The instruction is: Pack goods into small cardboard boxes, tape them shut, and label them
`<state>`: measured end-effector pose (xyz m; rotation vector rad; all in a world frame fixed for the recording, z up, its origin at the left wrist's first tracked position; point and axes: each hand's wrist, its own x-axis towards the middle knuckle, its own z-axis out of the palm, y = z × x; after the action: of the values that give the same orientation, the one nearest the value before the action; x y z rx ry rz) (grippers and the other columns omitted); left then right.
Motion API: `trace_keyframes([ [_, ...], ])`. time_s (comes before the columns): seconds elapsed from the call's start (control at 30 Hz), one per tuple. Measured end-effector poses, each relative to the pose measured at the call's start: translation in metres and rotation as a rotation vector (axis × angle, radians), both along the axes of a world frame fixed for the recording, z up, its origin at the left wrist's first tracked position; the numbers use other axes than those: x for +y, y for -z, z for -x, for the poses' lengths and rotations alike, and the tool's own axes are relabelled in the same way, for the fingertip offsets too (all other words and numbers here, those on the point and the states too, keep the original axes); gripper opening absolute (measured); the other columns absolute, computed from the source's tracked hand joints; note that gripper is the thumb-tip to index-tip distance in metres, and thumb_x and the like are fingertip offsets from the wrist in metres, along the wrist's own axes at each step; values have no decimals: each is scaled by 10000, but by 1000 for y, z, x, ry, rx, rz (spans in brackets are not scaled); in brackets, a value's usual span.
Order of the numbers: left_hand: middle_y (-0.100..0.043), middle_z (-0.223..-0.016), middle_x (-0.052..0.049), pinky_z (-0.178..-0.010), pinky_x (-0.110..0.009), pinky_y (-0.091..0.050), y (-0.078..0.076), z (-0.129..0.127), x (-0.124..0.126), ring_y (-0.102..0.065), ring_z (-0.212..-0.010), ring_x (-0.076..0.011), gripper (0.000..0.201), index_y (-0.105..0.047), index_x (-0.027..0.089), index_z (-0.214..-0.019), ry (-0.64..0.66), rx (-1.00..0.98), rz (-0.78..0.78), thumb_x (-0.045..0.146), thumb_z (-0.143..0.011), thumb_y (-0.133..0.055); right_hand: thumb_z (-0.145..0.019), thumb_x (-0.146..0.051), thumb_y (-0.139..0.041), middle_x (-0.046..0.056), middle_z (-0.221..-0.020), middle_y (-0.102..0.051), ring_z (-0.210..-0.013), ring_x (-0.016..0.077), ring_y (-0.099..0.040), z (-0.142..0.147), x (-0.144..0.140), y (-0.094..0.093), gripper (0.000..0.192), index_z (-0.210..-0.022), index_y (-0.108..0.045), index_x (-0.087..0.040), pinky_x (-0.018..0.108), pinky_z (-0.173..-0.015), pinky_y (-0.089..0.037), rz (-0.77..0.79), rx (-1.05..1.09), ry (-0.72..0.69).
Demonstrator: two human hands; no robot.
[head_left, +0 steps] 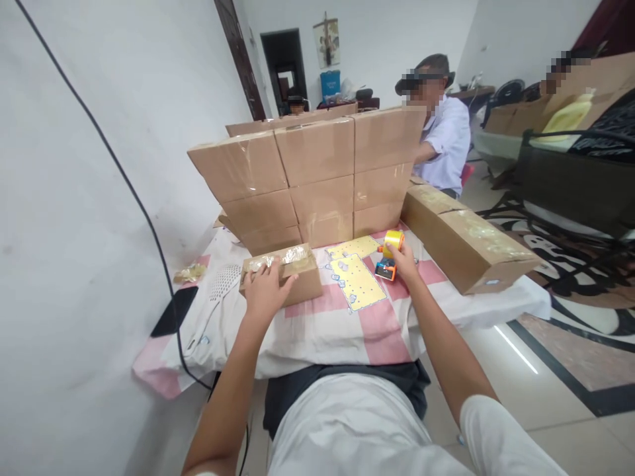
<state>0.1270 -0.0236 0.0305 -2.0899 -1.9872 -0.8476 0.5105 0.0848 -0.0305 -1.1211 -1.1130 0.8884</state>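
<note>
A closed cardboard box [303, 285] lies on the table, with shiny clear tape across its top. My left hand [265, 285] rests on this box with its fingers spread over the top and near edge. To the right, my right hand [404, 259] is closed around a tape dispenser [386, 268] with an orange and blue body and a yellow roll. The dispenser is held just above the cloth, or touching it; I cannot tell which. Between the hands, yellow patterned patches [358, 283] show on the cloth.
Behind the box stands a wall of stacked cardboard boxes [322, 175]. More taped boxes [471, 248] line the right side. A dark flat object [174, 312] lies at the left, where a black cable [143, 205] hangs. A person [446, 142] sits beyond the stack. Pink and white cloth [317, 337] covers the table.
</note>
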Motion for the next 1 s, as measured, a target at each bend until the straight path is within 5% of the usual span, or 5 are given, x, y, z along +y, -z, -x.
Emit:
trace_keyframes([
  [0.13,-704,-1278,-194,-1108,-525,-413,-4,-68,-8,-608,-1261,-374,471,-663,170,-1318,138,-191,-85,482,-996,-520,-851,-640,-629,70,-915,-762,-819,214,-742,31,-14,-19,455,-1007,-636,-213,343,-734,-623,-85,147,-46],
  [0.37,-623,-966,-90,-903,-376,-480,21,-183,26,-619,-953,-231,227,-762,208,-812,495,-764,193,416,-890,-713,-905,-773,-505,53,-653,-663,-707,223,-709,71,-47,-53,605,-692,-607,-216,327,-646,-600,-168,132,-2],
  [0.5,-563,-779,-47,-812,-350,-472,31,-193,42,-580,-834,-196,326,-719,195,-643,558,-992,257,425,-873,-709,-923,-805,-447,43,-618,-636,-627,198,-664,73,-51,-51,668,-676,-623,-209,318,-598,-564,-166,63,-34],
  [0.8,-676,-793,-47,-729,-311,-440,26,-185,20,-582,-780,-181,279,-765,193,-745,554,-1054,258,424,-885,-694,-915,-858,-383,2,-570,-564,-605,187,-605,74,-35,-47,706,-783,-650,-217,304,-548,-522,-173,57,25],
  [1.0,-701,-673,-46,-570,-265,-370,20,-174,11,-563,-593,-150,321,-775,161,-943,603,-1092,503,463,-856,-709,-908,-841,-434,-5,-541,-490,-565,169,-538,74,-28,-64,660,-696,-543,-225,282,-489,-439,-154,111,81],
])
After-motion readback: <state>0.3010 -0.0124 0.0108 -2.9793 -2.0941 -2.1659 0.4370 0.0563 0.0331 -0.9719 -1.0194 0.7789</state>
